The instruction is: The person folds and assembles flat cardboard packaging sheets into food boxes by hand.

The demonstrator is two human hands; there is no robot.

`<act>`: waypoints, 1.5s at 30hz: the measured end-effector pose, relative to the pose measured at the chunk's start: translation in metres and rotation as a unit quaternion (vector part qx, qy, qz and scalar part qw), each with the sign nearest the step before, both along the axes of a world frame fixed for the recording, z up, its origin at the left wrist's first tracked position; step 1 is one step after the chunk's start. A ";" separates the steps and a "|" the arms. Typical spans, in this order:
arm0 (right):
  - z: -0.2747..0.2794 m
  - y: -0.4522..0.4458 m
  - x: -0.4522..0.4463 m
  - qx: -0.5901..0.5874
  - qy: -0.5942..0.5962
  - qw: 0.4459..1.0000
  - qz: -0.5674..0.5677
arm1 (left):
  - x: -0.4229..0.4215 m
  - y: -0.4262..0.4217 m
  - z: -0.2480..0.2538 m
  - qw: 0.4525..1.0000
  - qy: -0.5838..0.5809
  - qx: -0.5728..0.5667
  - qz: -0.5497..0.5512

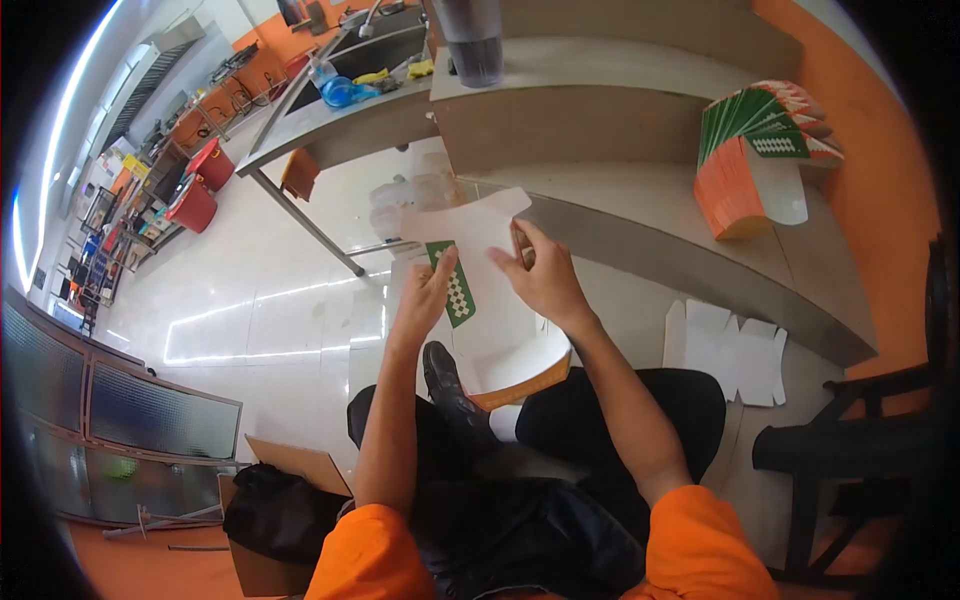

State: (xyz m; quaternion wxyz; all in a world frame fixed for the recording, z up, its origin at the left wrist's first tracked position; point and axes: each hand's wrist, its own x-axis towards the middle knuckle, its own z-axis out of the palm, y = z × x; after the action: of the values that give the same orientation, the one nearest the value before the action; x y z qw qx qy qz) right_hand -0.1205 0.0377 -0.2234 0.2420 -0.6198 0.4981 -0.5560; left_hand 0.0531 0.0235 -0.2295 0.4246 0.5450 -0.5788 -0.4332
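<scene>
A partly folded paper food box (490, 245) is held up over my lap, its white inner face toward me. A green strip with white diamonds shows on its left side, and an orange wall curves along its bottom edge. My left hand (425, 295) grips the left side by the green strip, thumb on the near face and fingers partly hidden. On the right, my right hand (548, 280) pinches the edge below the upper right flap. Stacked folded boxes (740, 185), orange and green, stand on the step to the right.
Flat white box blanks (735, 350) lie on the floor at right, near a black chair (840, 440). Steps (640, 220) rise ahead, with a clear plastic container (470, 45) on one. A metal sink counter (330, 130) is at upper left; a cardboard box (290, 460) sits lower left.
</scene>
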 end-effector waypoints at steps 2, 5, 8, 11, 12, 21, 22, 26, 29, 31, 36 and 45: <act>-0.005 -0.007 -0.007 0.023 0.082 0.996 -0.022 | 0.000 -0.002 0.001 0.990 -0.116 -0.012 0.078; -0.009 -0.007 -0.006 -0.056 0.167 0.983 -0.047 | 0.006 -0.008 -0.007 0.927 -0.315 -0.117 0.169; -0.014 -0.001 0.004 -0.123 0.222 0.966 -0.039 | 0.001 -0.010 -0.001 0.991 -0.018 0.050 0.121; -0.022 0.003 0.015 -0.119 0.240 0.963 0.006 | 0.009 -0.010 0.003 0.961 0.220 0.167 0.005; -0.021 0.004 0.017 -0.119 0.244 0.962 0.005 | 0.012 -0.014 -0.004 0.963 0.230 0.142 -0.012; -0.008 -0.006 0.004 0.076 -0.041 0.992 0.098 | 0.014 -0.007 0.003 0.970 0.231 -0.011 -0.080; -0.007 -0.006 0.003 0.077 -0.052 0.991 0.098 | 0.014 -0.006 0.004 0.970 0.227 -0.029 -0.077; -0.001 -0.006 0.002 -0.021 -0.059 0.994 0.091 | 0.003 -0.001 0.008 0.966 0.226 -0.087 -0.095; 0.009 0.001 0.004 -0.062 -0.009 0.995 0.077 | -0.007 0.003 0.005 0.963 0.223 -0.118 -0.092; 0.011 0.002 0.005 -0.084 0.000 0.994 0.073 | -0.008 0.005 0.003 0.968 0.197 -0.133 -0.082; 0.012 0.000 -0.001 -0.130 0.068 0.987 0.068 | -0.015 0.011 0.004 0.978 0.153 -0.130 -0.064; 0.007 -0.001 -0.001 -0.072 0.021 0.994 0.078 | -0.017 0.010 -0.002 0.974 0.131 -0.157 -0.092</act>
State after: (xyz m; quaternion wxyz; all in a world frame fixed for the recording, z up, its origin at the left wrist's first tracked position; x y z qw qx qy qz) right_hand -0.1217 0.0368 -0.2161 0.2286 -0.6843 0.4119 -0.5566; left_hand 0.0358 0.0339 -0.2320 0.5352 0.3541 -0.6266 -0.4422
